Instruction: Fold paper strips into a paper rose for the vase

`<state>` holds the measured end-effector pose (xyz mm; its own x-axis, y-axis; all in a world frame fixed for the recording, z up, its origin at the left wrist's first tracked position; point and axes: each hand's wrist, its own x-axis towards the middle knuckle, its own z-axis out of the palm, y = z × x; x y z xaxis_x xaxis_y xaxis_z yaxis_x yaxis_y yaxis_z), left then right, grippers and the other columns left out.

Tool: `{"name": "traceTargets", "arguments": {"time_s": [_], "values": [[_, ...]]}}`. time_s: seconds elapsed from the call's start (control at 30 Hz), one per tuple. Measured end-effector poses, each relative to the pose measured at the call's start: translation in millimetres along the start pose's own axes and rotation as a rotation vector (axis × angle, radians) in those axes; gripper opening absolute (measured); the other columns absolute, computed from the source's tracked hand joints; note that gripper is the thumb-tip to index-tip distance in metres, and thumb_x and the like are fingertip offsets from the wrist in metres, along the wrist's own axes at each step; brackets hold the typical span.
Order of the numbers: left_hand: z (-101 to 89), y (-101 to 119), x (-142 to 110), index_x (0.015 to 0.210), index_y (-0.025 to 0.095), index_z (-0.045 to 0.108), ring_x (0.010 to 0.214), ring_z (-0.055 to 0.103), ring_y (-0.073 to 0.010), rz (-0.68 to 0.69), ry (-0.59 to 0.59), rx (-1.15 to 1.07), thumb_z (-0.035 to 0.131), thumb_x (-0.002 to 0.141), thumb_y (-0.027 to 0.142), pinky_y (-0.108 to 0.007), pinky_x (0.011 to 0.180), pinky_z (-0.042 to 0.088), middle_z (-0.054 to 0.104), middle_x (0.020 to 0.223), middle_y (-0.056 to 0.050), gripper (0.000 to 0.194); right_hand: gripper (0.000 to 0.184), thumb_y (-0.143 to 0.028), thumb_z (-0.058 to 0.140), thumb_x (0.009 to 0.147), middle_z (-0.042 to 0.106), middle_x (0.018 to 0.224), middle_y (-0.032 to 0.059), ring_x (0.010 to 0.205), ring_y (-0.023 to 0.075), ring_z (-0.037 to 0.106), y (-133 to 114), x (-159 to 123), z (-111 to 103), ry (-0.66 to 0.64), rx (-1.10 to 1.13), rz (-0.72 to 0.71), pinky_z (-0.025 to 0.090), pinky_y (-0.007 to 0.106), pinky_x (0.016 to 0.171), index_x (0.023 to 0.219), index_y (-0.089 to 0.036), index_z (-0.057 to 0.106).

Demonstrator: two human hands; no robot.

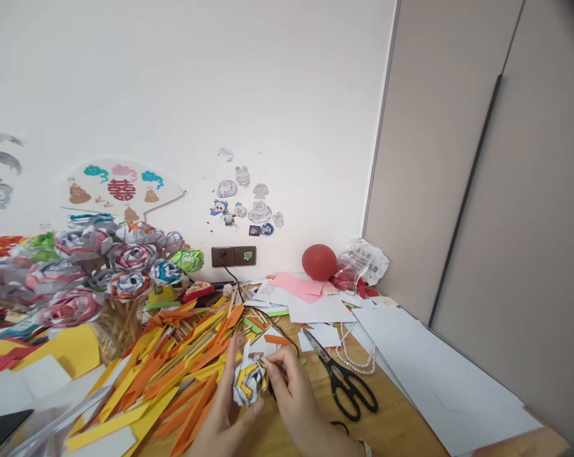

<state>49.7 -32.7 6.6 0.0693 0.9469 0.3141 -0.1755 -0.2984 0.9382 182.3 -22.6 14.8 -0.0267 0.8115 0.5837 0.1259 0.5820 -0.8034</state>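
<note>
Cradling a grey, white and yellow paper flower [250, 382] in the left hand [226, 404], in the near middle of the scene, just above the wooden table [401, 422]. Pinching its right edge between thumb and fingers of the right hand [293, 390], with the exact fold too small to tell. Probably adjusting or fastening a petal, left of the black scissors [333, 366] and right of the orange and yellow paper strips [153, 368]. Seemingly calling next for steady left-hand support and a light right-hand press.

the left grip [222, 406] and right grip [291, 388] hold a yellow-and-white paper flower [249, 382] near black scissors [337, 367].
</note>
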Motion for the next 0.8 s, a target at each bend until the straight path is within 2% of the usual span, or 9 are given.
{"name": "traceTargets", "arguments": {"time_s": [0.1, 0.27, 0.37, 0.53, 0.67, 0.8], "values": [[-2.3, -2.6, 4.3, 0.143, 0.032, 0.018, 0.136, 0.025, -0.0306, 0.019, 0.001, -0.030, 0.070, 0.069, 0.045, -0.045, 0.110, 0.021, 0.029, 0.150, -0.005, 0.091, 0.020, -0.033, 0.042, 0.092, 0.061, 0.082, 0.0040, 0.075, 0.0166, 0.057, -1.2, 3.5, -2.9, -0.011, 0.009, 0.018, 0.046, 0.027, 0.068, 0.089, -0.020, 0.056], [-9.6, -6.0, 10.9, 0.143, 0.030, 0.017, 0.132, 0.034, -0.0331, 0.055, -0.033, 0.013, 0.076, 0.064, 0.035, -0.045, 0.104, 0.035, 0.033, 0.147, -0.010, 0.099, 0.017, -0.030, 0.044, 0.090, 0.062, 0.089, 0.0058, 0.080, 0.0178, 0.059, -1.1, 5.0, -2.9, -0.037, 0.070, 0.034, 0.048, 0.028, 0.070, 0.095, -0.019, 0.056], [-12.9, -2.9, 10.9, 0.137, 0.026, 0.030, 0.130, 0.038, -0.0320, 0.026, -0.048, 0.096, 0.074, 0.065, 0.035, -0.041, 0.101, 0.040, 0.034, 0.147, -0.012, 0.085, 0.015, -0.026, 0.046, 0.089, 0.063, 0.088, 0.0059, 0.082, 0.0176, 0.060, -4.2, 4.3, -5.2, -0.076, 0.018, -0.005, 0.048, 0.027, 0.071, 0.092, -0.018, 0.058], [-11.9, 11.5, 7.7, 0.119, 0.019, 0.049, 0.117, 0.052, -0.0318, 0.016, -0.034, 0.367, 0.074, 0.061, 0.030, -0.040, 0.097, 0.044, 0.058, 0.124, -0.012, 0.064, 0.011, -0.022, 0.051, 0.087, 0.063, 0.085, 0.0040, 0.080, 0.0163, 0.060, -8.2, 5.7, -13.8, -0.118, -0.175, -0.089, 0.046, 0.025, 0.071, 0.090, -0.018, 0.061], [-10.0, 19.8, 7.6, 0.113, 0.020, 0.053, 0.107, 0.060, -0.0306, 0.078, -0.061, 0.444, 0.071, 0.062, 0.026, -0.039, 0.091, 0.049, 0.064, 0.115, -0.009, 0.055, 0.012, -0.023, 0.051, 0.087, 0.064, 0.086, 0.0035, 0.081, 0.0159, 0.061, -9.7, 7.8, -17.9, -0.143, -0.223, -0.120, 0.046, 0.024, 0.071, 0.091, -0.019, 0.062], [-11.0, 18.0, 8.9, 0.116, 0.020, 0.051, 0.113, 0.055, -0.0327, 0.090, -0.066, 0.444, 0.072, 0.060, 0.026, -0.042, 0.094, 0.046, 0.062, 0.120, -0.012, 0.060, 0.013, -0.024, 0.050, 0.088, 0.065, 0.084, 0.0035, 0.078, 0.0157, 0.061, -12.0, 8.8, -18.8, -0.124, -0.271, -0.177, 0.046, 0.024, 0.070, 0.090, -0.019, 0.062]]}}
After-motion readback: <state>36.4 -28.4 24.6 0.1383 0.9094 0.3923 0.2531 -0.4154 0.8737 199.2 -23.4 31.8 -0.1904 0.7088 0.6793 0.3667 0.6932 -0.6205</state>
